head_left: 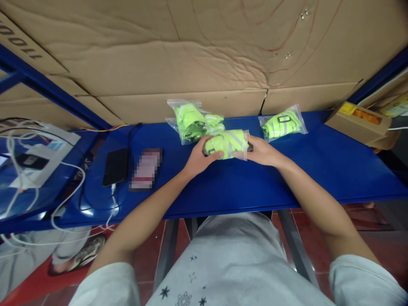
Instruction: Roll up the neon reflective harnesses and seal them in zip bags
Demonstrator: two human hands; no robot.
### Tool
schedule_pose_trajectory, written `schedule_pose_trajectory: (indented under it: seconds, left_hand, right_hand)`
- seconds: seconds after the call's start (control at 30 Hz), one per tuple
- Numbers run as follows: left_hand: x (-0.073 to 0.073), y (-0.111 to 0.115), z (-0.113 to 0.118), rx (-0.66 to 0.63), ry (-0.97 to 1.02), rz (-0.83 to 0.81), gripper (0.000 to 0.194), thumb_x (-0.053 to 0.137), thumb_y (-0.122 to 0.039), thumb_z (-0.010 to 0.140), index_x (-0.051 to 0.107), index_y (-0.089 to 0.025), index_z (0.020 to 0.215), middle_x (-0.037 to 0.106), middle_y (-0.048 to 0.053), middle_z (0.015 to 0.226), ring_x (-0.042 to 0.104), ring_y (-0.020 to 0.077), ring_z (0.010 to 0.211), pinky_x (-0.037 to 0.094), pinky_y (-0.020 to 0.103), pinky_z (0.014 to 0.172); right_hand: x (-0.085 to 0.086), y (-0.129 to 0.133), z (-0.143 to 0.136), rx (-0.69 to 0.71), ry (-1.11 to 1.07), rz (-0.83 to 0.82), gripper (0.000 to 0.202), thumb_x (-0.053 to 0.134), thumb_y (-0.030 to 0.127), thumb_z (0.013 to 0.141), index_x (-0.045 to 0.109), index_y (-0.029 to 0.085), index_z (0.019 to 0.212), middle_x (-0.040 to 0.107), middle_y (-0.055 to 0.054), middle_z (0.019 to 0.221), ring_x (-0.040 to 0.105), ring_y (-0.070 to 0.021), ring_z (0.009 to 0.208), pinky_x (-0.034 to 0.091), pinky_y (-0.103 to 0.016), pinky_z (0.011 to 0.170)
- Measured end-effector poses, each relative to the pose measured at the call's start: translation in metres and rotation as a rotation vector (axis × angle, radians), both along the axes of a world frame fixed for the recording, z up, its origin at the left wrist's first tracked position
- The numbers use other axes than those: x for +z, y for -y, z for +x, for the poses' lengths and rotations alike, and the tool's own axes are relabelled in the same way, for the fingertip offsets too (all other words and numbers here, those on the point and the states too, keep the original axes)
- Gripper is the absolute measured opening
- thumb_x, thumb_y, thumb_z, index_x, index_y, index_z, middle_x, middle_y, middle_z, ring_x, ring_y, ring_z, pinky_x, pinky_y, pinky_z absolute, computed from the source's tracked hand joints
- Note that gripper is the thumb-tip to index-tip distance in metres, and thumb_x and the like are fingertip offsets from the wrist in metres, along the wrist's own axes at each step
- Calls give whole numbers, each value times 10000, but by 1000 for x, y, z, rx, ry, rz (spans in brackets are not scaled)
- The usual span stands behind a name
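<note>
Between both hands, just over the blue shelf, is a rolled neon-yellow reflective vest with grey stripes, in a clear plastic bag. My left hand grips its left end, thumb across the front. My right hand is closed round its right end, where the bag's edge shows; the fingers behind are partly hidden. Right behind it lie bagged yellow vests, crumpled in clear zip bags. Farther right, apart from my hands, another bagged vest rests on the shelf.
To the left lie a black phone on a white cable and a second phone with a blurred screen. White cables hang over the front edge. An open cardboard box stands at right. A cardboard wall closes the back.
</note>
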State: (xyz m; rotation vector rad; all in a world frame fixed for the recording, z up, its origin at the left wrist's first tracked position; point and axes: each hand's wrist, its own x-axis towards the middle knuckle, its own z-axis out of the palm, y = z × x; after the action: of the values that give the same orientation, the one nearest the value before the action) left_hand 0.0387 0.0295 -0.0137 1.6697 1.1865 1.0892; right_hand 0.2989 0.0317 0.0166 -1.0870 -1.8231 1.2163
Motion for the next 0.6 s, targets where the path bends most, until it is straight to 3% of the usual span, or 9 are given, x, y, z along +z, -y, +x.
schedule_pose_trajectory:
  seconds: [0.17, 0.37, 0.47, 0.6]
  left_hand:
    - [-6, 2, -3, -107, -67, 5, 588, 821, -527, 817, 635, -200, 1269, 700, 46, 1197, 637, 226, 1057, 510, 313, 931]
    - [0, 2, -3, -135, -65, 42, 604, 869, -482, 758, 655, -199, 1246, 719, 50, 1215, 659, 244, 1098, 520, 327, 985]
    - [7, 3, -6, -55, -59, 56, 464, 839, -501, 802, 687, -201, 1121, 753, 21, 1023, 678, 200, 894, 543, 303, 828]
    - [23, -2, -18, 94, -25, 72, 374, 716, -572, 918, 660, -203, 953, 717, -5, 733, 586, 129, 555, 477, 269, 587]
  right_hand:
    - [-7, -5, 1, 46, -61, -283, 408, 911, 426, 693, 779, 164, 976, 772, -30, 929, 676, -190, 863, 576, -328, 870]
    - [8, 5, -10, 10, -143, -288, 389, 965, 368, 594, 796, 161, 876, 783, -31, 929, 694, -209, 919, 578, -330, 907]
    - [19, 4, -2, -102, -241, -243, 383, 967, 406, 590, 788, 161, 824, 783, -29, 919, 710, -227, 944, 566, -344, 957]
    - [37, -10, 39, -296, -406, -173, 390, 944, 439, 640, 772, 190, 887, 795, -36, 961, 735, -213, 962, 560, -350, 981]
